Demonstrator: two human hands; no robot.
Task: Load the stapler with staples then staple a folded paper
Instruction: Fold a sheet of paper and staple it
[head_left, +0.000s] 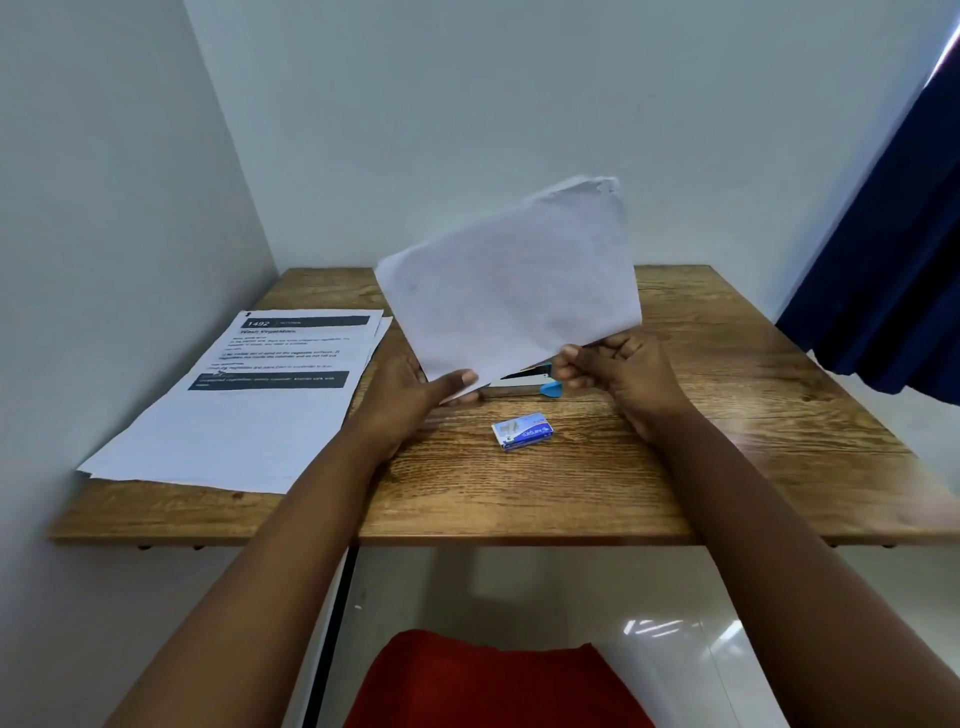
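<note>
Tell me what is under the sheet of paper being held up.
Under the held paper lies a stapler on the wooden table; only its metal base and blue end show. The rest is covered by the paper and the left hand.

I sit in a corner where two pale, plain walls (467, 104) meet, the left one slanting in close beside me. Pushed into that corner is my wooden table (727, 467), its grain warm brown with dark knots, the front edge thick and lit. A black metal leg (332, 639) runs down beneath it. On my right a dark blue curtain (893, 249) hangs, with a bright sliver of daylight at its upper edge. Below, the floor (675, 613) is glossy white tile that throws back a patch of light.
</note>
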